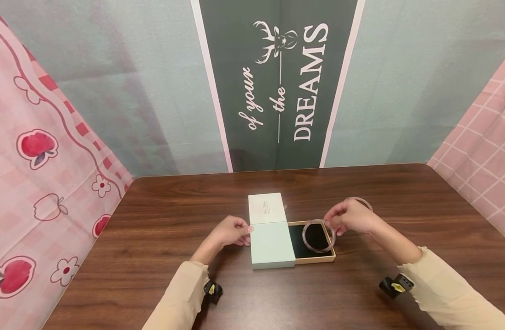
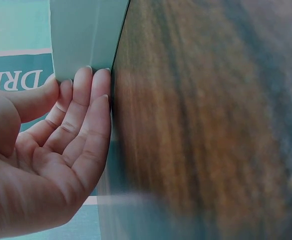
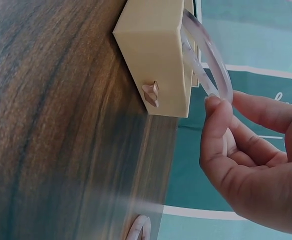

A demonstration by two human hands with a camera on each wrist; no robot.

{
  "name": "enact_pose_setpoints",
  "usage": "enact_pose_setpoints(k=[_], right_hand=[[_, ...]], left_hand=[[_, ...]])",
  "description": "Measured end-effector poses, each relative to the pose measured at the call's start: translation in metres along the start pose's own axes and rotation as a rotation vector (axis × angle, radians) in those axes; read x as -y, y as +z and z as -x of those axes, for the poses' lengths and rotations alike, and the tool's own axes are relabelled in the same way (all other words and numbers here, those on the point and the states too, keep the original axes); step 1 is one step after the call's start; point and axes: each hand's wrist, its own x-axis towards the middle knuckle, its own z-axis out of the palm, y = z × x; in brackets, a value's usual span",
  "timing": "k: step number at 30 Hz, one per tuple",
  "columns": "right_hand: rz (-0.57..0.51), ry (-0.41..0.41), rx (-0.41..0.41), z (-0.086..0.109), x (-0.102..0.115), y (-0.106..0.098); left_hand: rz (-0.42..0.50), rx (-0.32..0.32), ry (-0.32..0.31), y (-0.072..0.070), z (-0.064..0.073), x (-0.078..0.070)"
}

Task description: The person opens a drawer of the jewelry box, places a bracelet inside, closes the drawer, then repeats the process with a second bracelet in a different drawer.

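Between thumb and fingertips, my right hand pinches a translucent pale purple bangle. The ring overlaps the drawer of a pale mint box in the head view. This cream drawer is slid out to the right, with a black lining and a small rose-gold pull on its end. Fingertips of my left hand rest against the left side of the mint sleeve, its thumb at the top edge.
A second bangle lies on the wooden table behind my right hand, partly hidden. Against the sleeve's back edge lies a white printed panel. Fabric hangings surround the table at the back and sides.
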Motion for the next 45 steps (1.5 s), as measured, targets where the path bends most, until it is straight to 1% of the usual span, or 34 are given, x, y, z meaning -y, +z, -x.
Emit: enact_pose_setpoints(k=[6, 14, 17, 18, 20, 24, 25, 28, 34, 45], right_hand=[[-0.028, 0.005, 0.044, -0.002, 0.002, 0.001], [-0.081, 0.022, 0.068, -0.002, 0.004, 0.003], [-0.094, 0.019, 0.081, -0.002, 0.005, 0.003], [-0.097, 0.018, 0.085, -0.002, 0.005, 0.003], [-0.104, 0.017, 0.094, -0.002, 0.005, 0.003], [-0.120, 0.014, 0.110, -0.003, 0.005, 0.004], [-0.125, 0.010, 0.114, -0.003, 0.005, 0.004], [-0.135, 0.009, 0.119, -0.003, 0.005, 0.006], [-0.143, 0.006, 0.124, -0.005, 0.004, 0.009], [-0.129, 0.008, 0.125, -0.006, 0.001, 0.011]], left_hand=[[0.001, 0.005, 0.009, 0.000, 0.000, 0.000], [0.002, 0.007, 0.005, -0.001, 0.001, -0.001], [0.005, 0.018, 0.017, -0.002, 0.002, -0.001], [0.007, 0.028, 0.032, -0.003, 0.003, -0.002], [0.006, 0.031, 0.035, -0.003, 0.004, -0.002], [0.012, 0.017, 0.025, -0.001, 0.002, -0.001], [0.015, 0.005, 0.011, 0.000, 0.001, -0.001], [0.019, -0.007, 0.008, 0.002, 0.001, -0.001], [0.018, -0.011, 0.007, 0.002, 0.002, -0.003], [0.014, -0.021, 0.005, 0.003, 0.001, -0.001]])
